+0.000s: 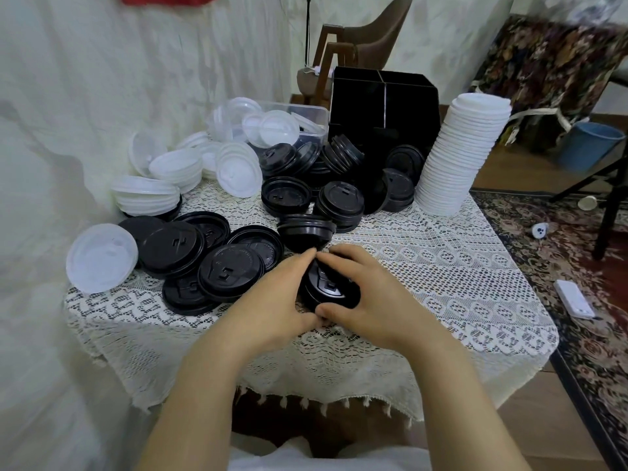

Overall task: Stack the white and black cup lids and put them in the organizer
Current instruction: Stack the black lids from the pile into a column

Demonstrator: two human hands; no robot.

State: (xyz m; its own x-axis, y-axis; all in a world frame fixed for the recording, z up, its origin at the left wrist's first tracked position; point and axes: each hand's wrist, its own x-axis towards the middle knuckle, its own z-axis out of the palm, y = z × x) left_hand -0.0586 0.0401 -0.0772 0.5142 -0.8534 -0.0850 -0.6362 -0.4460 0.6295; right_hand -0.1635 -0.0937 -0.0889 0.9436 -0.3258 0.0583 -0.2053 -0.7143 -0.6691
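Both hands wrap a short stack of black lids (331, 287) on the lace-covered table near its front middle. My left hand (272, 297) grips the stack's left side and my right hand (367, 294) grips its right side, fingertips meeting at the far edge. Loose black lids (231, 270) lie to the left, and more black lids (339, 198) pile up behind. White lids (102, 256) are scattered at the left. A tall stack of white lids (458, 154) leans at the right. The black organizer (380, 107) stands at the back.
A clear plastic tub (306, 113) holding white lids sits left of the organizer. The table's lace cloth (441, 283) hangs over the front edge. A chair, a blue bin (588, 144) and a patterned rug (577, 266) lie beyond the table on the right.
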